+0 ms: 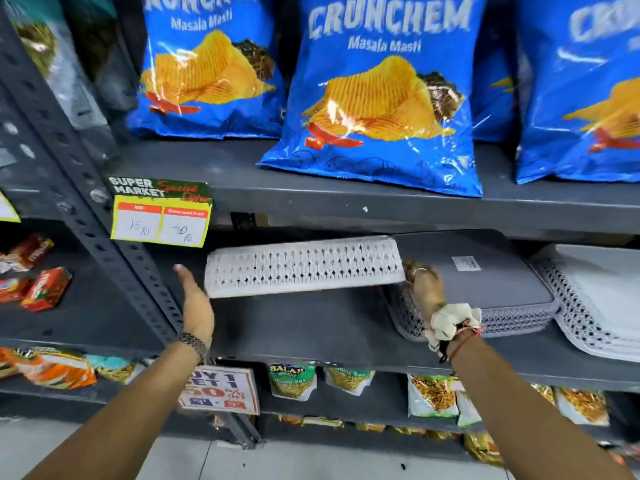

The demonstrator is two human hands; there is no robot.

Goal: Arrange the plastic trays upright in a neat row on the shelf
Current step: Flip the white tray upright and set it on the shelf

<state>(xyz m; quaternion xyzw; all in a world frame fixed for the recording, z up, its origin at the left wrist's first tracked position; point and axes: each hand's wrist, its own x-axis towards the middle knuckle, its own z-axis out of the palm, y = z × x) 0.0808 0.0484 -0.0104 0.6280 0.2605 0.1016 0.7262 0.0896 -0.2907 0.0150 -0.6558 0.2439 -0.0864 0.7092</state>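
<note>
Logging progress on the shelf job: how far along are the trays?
Done: nothing stands in a row yet. In hand: the white lattice-sided plastic tray looks tipped on edge, right hand gripping its right end, open left hand at its left end. Left: the grey plastic tray stack and the white plastic trays at far right lie flat.

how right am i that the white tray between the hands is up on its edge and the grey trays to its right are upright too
Not quite. The white tray is up on its edge, but the grey trays lie flat in a stack, as the head view shows.
</note>
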